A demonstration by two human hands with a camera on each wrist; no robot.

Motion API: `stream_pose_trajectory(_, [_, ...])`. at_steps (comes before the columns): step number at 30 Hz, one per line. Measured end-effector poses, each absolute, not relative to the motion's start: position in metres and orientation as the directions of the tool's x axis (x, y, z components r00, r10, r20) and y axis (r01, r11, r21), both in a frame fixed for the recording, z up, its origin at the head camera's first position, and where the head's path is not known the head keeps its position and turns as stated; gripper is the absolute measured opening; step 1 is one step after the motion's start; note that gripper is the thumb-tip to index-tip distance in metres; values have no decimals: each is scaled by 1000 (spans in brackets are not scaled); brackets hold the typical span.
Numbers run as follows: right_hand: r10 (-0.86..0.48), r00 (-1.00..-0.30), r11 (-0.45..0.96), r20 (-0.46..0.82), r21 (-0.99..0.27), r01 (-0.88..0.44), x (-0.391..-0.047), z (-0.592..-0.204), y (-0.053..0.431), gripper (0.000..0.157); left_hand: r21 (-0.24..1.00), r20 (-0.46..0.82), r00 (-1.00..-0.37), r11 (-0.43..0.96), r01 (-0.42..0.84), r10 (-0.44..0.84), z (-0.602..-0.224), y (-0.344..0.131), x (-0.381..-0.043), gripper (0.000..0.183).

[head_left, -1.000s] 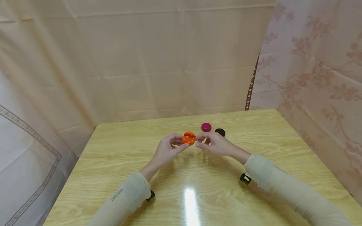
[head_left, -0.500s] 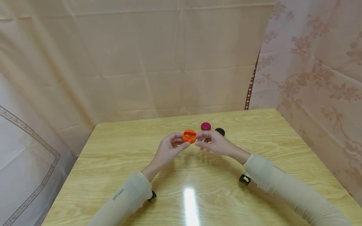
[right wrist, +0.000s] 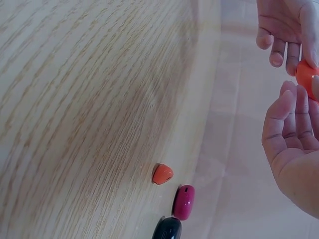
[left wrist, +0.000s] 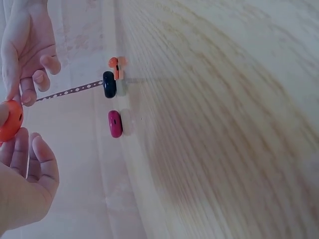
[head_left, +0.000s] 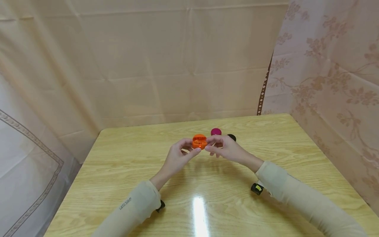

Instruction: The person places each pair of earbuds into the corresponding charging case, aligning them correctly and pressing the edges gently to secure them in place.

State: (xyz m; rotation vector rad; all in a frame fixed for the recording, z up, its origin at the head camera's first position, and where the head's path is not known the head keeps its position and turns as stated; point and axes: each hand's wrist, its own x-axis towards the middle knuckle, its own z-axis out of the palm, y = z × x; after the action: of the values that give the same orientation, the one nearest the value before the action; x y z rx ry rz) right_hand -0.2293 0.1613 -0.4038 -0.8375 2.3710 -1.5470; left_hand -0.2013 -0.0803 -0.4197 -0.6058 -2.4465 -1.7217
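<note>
An orange earbud case (head_left: 199, 144) with its lid raised is held above the table between my two hands. My left hand (head_left: 177, 156) pinches its left side, thumb in front. The fingertips and thumb of my right hand (head_left: 226, 148) grip its right edge. Orange shapes show inside, too small to make out fully. In the left wrist view the case (left wrist: 11, 122) is cut by the frame edge. A loose orange earbud (left wrist: 115, 67) lies on the table; in the head view the right hand hides it.
A magenta round case (head_left: 216, 131) and a black round case (head_left: 232, 137) sit on the wooden table (head_left: 133, 171) behind the right hand. Cloth curtains (head_left: 177, 65) hang behind the table and along its sides. A dark wrist camera (head_left: 257, 188) hangs below the right sleeve.
Both hands have lifted slightly with the orange case, which now faces the head camera more. The right hand's fingers have closed in on the case's right edge.
</note>
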Motion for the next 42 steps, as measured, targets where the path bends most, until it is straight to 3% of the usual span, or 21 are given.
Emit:
stream_pose_trajectory(9, [-564, -813, 262, 143, -903, -341, -226, -403, 160, 29, 872, 290, -906, 306, 383, 309, -421, -83, -201, 24])
stream_pose_trajectory(17, [-580, -812, 213, 71, -948, -236, -227, -405, 157, 31, 879, 274, -906, 300, 372, 322, -422, -85, -200, 20])
stream_pose_trajectory(42, [-541, -839, 127, 55, -981, -146, -223, -404, 152, 31, 871, 254, -898, 318, 374, 359, -422, -80, -202, 26])
